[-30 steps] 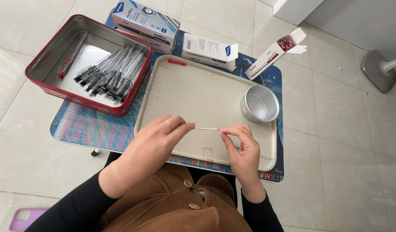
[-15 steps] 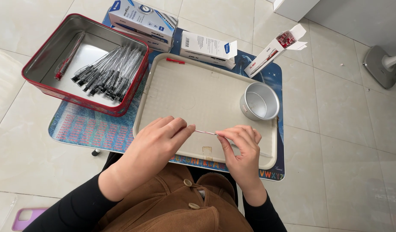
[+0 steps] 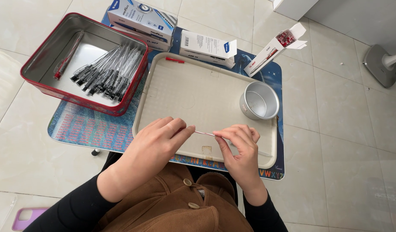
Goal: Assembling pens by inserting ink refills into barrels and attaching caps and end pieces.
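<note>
My hands have drawn closer together, left hand [image 3: 157, 144] and right hand [image 3: 240, 148] each pinching an end of the thin refill [image 3: 205, 133], best kept level above the tray [image 3: 185, 92].

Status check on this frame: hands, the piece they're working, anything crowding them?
Left hand and right hand pinch one thin refill between them, above the beige tray. Metal cup sits apart. Nothing crowding.
</note>
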